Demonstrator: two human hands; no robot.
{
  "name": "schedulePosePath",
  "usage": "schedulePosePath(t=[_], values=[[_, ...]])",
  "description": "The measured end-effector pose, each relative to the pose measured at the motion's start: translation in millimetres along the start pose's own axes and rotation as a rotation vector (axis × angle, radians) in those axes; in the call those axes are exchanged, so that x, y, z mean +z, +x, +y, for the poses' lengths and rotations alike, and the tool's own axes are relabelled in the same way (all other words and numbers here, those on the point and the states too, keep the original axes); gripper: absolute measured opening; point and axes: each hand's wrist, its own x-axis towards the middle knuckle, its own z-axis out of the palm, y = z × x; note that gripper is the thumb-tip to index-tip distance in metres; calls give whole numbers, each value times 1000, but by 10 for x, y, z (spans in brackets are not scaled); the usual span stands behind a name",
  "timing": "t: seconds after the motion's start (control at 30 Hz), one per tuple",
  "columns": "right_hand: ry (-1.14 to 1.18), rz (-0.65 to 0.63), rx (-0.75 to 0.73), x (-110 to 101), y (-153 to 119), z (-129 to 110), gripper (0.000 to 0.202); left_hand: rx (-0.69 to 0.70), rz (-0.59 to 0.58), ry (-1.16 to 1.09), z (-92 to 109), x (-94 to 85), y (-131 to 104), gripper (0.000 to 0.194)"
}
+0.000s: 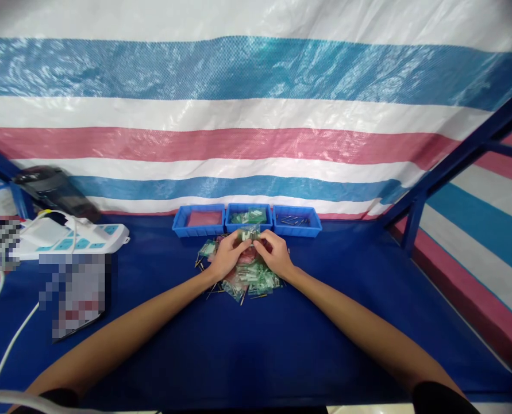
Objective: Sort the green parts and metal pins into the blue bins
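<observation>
My left hand point(228, 255) and my right hand point(275, 253) pinch a small clear plastic bag point(250, 232) between them, with thumbs toward each other. The bag has a greenish tint and pale pieces inside. Below it lies a loose pile of similar green-tinted bags point(256, 277), some pink bags and thin metal pins or bits. Just behind my hands, the middle blue bin point(249, 226) holds more of the green-tinted bags. To its left, another blue bin point(199, 232) contains something flat and pink. Thin dark metal pieces lie in the right blue bin point(297, 231).
A white power strip point(83, 238) with plugs and cables lies on the left of the blue table point(346, 368). Near it are a dark bottle-like object point(57, 190) and a blurred-out item point(81, 296). Striped sheeting point(256, 144) hangs behind; a blue frame point(415, 221) stands at right.
</observation>
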Motion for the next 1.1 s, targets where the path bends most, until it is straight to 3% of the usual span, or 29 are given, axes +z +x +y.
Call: schedulePosePath(t=[0.53,0.8,1.1], values=[[-29,4,27,5,-3,9,19,90,-23,66,66,7,-12,31],[-9,15,0,5,-2,-4,16,-10,-25,-18,8,7,-1,42],[-26,9,18,9,-3,14,16,66,-10,67,67,12,-28,29]])
